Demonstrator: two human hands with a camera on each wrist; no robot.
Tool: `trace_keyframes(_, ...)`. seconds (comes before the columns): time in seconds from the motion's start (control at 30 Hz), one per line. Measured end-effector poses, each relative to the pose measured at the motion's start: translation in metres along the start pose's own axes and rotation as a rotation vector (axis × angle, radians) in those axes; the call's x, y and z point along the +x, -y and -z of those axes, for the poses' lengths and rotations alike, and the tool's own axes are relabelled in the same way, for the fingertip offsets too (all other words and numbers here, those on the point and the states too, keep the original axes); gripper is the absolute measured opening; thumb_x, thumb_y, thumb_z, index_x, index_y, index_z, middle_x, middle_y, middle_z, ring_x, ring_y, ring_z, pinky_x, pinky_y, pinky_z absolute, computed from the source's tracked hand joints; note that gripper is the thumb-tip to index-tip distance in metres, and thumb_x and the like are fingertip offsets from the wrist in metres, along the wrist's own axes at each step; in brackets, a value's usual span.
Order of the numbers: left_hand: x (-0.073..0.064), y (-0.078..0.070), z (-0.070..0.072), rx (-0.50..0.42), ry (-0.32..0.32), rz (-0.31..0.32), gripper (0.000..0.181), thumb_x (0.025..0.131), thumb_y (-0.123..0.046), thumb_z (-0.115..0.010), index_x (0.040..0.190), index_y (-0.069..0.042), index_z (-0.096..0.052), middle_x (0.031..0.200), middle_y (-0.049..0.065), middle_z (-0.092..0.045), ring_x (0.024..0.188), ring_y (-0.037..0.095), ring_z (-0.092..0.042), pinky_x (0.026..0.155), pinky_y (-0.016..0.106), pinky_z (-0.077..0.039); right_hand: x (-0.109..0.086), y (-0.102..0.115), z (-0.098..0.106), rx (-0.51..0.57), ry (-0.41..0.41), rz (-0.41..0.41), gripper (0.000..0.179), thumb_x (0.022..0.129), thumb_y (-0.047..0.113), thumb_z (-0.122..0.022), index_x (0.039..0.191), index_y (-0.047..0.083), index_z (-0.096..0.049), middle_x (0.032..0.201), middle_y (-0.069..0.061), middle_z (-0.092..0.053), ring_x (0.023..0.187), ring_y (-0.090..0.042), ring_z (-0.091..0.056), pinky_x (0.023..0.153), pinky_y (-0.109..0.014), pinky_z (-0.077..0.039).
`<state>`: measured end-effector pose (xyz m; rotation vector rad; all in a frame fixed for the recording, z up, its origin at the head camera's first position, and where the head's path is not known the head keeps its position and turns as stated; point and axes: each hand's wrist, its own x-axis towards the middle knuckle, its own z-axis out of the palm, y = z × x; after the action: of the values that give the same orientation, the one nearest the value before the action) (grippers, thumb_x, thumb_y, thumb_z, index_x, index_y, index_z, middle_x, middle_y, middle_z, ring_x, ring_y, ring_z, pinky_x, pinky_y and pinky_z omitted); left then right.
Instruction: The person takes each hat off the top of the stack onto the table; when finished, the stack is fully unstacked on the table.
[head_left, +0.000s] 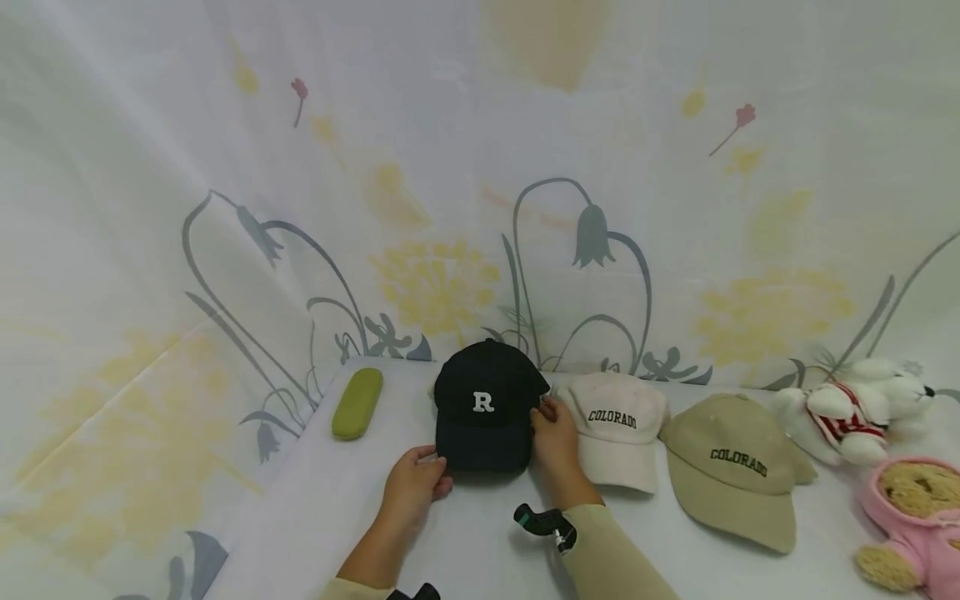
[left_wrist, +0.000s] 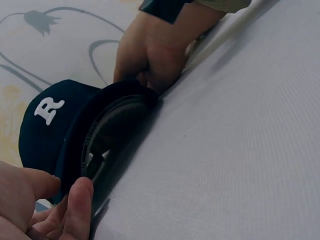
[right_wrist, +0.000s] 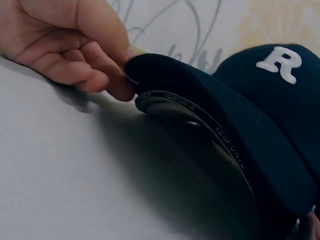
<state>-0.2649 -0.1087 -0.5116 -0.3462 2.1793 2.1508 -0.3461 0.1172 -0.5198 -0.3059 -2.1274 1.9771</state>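
A black baseball cap (head_left: 487, 375) with a white letter R sits upright on the white-covered surface, brim toward me. My left hand (head_left: 415, 487) pinches the left corner of its brim between thumb and fingers; this left hand (right_wrist: 75, 47) shows clearly in the right wrist view. On the cap's other side, my right hand (head_left: 557, 442) grips the edge near the brim, and in the left wrist view that right hand (left_wrist: 155, 55) appears beyond the cap. Printed lettering shows on a band beneath the brim. A cream cap (head_left: 618, 425) marked COLORADO lies just right of my right hand.
A green oblong case (head_left: 357, 404) lies left of the black cap. Farther right are a khaki COLORADO cap (head_left: 738, 471), a white plush toy (head_left: 851, 412) in red stripes, and a plush bear (head_left: 922, 525) in pink. A flower-printed curtain (head_left: 450, 167) hangs behind.
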Motion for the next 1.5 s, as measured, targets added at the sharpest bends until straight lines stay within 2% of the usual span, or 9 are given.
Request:
trace_keyframes(0.17,-0.002,0.002,-0.002,0.024,0.014,-0.011,0.045,0.104,-0.011,-0.062,0.143,0.008,-0.05,0.108,0.018,-0.073,0.074,0.012,-0.068,0.068,0.025,-0.06,0.002,-0.001,0.002,0.019,-0.006,-0.042,0.04,0.107,0.012,-0.057,0.146,0.003,-0.055,0.144,-0.023,-0.056,0.136,-0.036,-0.051,0.114,-0.048,-0.042)
trace_keyframes(0.4,0.002,-0.008,0.002,0.066,0.029,-0.063,0.046,0.103,-0.01,-0.063,0.143,0.009,-0.049,0.105,0.017,-0.073,0.073,0.011,-0.066,0.067,0.023,-0.057,0.002,0.004,-0.001,0.085,0.004,-0.019,0.039,0.108,0.012,-0.055,0.144,0.0,-0.056,0.142,-0.022,-0.056,0.132,-0.034,-0.052,0.112,-0.046,-0.042)
trace_keyframes(0.6,0.004,-0.01,0.008,0.051,0.063,-0.023,0.046,0.102,-0.007,-0.063,0.143,0.009,-0.047,0.106,0.017,-0.071,0.075,0.012,-0.066,0.069,0.023,-0.057,0.001,0.006,0.0,0.121,0.031,-0.033,0.036,0.108,0.011,-0.056,0.141,-0.004,-0.055,0.145,-0.021,-0.055,0.134,-0.03,-0.05,0.113,-0.041,-0.042)
trace_keyframes(0.77,0.006,-0.005,0.012,0.008,0.092,-0.001,0.046,0.101,-0.003,-0.062,0.141,0.009,-0.044,0.102,0.016,-0.069,0.075,0.013,-0.066,0.07,0.024,-0.058,-0.002,0.002,0.003,0.115,0.058,-0.025,0.032,0.107,0.009,-0.056,0.136,-0.006,-0.055,0.135,-0.02,-0.058,0.124,-0.028,-0.054,0.099,-0.026,-0.046)
trace_keyframes(0.9,0.001,-0.003,0.014,-0.033,0.11,0.016,0.045,0.099,-0.001,-0.062,0.139,0.01,-0.044,0.099,0.014,-0.066,0.072,0.013,-0.065,0.068,0.024,-0.057,-0.01,0.0,0.008,0.085,0.078,-0.022,0.029,0.107,0.011,-0.057,0.132,-0.004,-0.057,0.128,-0.018,-0.061,0.116,-0.024,-0.057,0.087,-0.019,-0.047)
trace_keyframes(1.03,-0.004,-0.001,0.017,-0.082,0.17,0.021,0.045,0.098,0.002,-0.062,0.137,0.01,-0.041,0.095,0.011,-0.064,0.071,0.013,-0.064,0.067,0.024,-0.056,-0.019,-0.001,0.014,0.077,0.093,-0.032,0.03,0.107,0.013,-0.057,0.133,-0.002,-0.058,0.129,-0.017,-0.062,0.114,-0.022,-0.058,0.088,-0.02,-0.047)
trace_keyframes(1.17,-0.009,0.0,0.018,-0.113,0.231,0.056,0.048,0.097,0.004,-0.062,0.138,0.007,-0.037,0.095,0.009,-0.061,0.072,0.013,-0.065,0.07,0.026,-0.058,-0.022,-0.003,0.018,0.081,0.105,-0.038,0.031,0.108,0.013,-0.057,0.135,-0.002,-0.057,0.128,-0.017,-0.063,0.108,-0.017,-0.06,0.084,-0.02,-0.05)
trace_keyframes(1.33,-0.017,0.0,0.017,-0.114,0.23,0.083,0.049,0.097,0.005,-0.063,0.139,0.005,-0.036,0.096,0.01,-0.06,0.075,0.015,-0.066,0.075,0.028,-0.061,-0.026,-0.003,0.021,0.1,0.129,-0.025,0.033,0.108,0.013,-0.057,0.137,-0.002,-0.056,0.129,-0.017,-0.064,0.103,-0.012,-0.061,0.082,-0.02,-0.052)
trace_keyframes(1.5,-0.029,0.003,0.018,-0.117,0.229,0.114,0.05,0.098,0.004,-0.063,0.14,0.005,-0.036,0.095,0.008,-0.06,0.077,0.015,-0.065,0.077,0.029,-0.061,-0.038,-0.002,0.026,0.062,0.112,-0.025,0.033,0.107,0.014,-0.057,0.137,-0.001,-0.057,0.133,-0.02,-0.063,0.11,-0.017,-0.061,0.084,-0.019,-0.05)
